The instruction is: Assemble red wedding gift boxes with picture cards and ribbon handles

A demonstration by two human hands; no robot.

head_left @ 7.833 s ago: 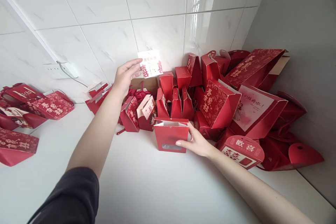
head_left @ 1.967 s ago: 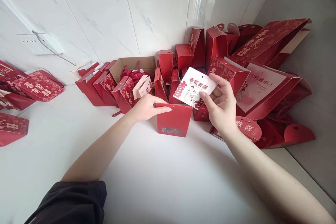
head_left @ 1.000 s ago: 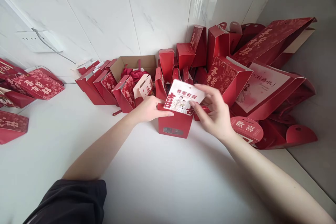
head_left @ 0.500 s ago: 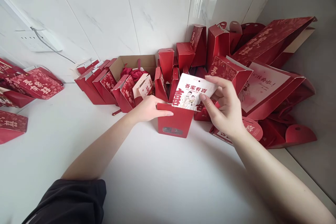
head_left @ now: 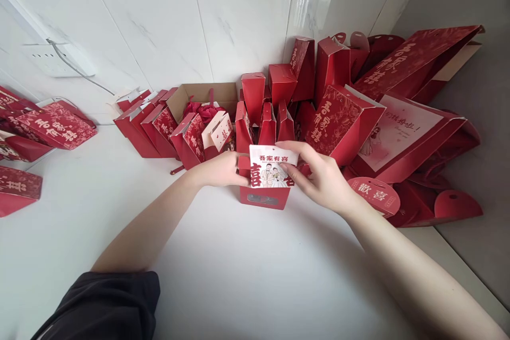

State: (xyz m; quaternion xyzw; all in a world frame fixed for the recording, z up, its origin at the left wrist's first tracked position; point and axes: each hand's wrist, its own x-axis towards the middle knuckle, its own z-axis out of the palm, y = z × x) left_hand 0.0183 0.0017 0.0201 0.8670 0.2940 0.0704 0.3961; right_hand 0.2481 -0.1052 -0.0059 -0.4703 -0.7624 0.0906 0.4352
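Card (head_left: 272,168) pinched in right hand (head_left: 321,180) grip, atop red box (head_left: 263,196) w/ left hand (head_left: 223,169) gripping box.

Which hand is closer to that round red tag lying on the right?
Right. The right hand, pinching the card, is just left of the round tag; the left hand is beyond the small box.

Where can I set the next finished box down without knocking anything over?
Bare white tabletop lies in front of the small red box, between your two forearms, and runs left to the red bags at the left edge. Behind the box and to its right it is crowded: standing red cartons and large red gift bags fill the corner.
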